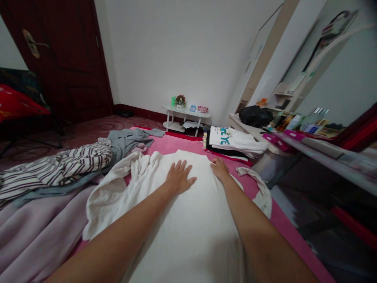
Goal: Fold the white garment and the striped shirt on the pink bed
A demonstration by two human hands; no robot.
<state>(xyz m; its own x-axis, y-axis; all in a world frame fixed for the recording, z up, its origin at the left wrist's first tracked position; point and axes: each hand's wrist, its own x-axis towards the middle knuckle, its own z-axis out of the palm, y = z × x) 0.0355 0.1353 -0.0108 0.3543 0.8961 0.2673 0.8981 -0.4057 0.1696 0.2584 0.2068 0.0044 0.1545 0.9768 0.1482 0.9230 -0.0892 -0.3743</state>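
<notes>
A white long-sleeved top (194, 220) lies spread over the pink bed cover, its body running toward me. One sleeve lies bunched on the left, and the other curls out on the right. My left hand (180, 177) rests flat on the upper part of the top, fingers spread. At the top's right edge, near the upper corner, my right hand (219, 168) has its fingers curled on the fabric; the fingertips are partly hidden. Both forearms reach over the garment and cover parts of it.
Folded clothes (235, 141) are stacked beyond my right hand. Striped and grey clothing (88, 161) lies heaped at left, beside a pale lilac blanket (47, 236). A dressing table (277, 145) with bottles and a black bag borders the right. A small white table (188, 111) stands against the wall.
</notes>
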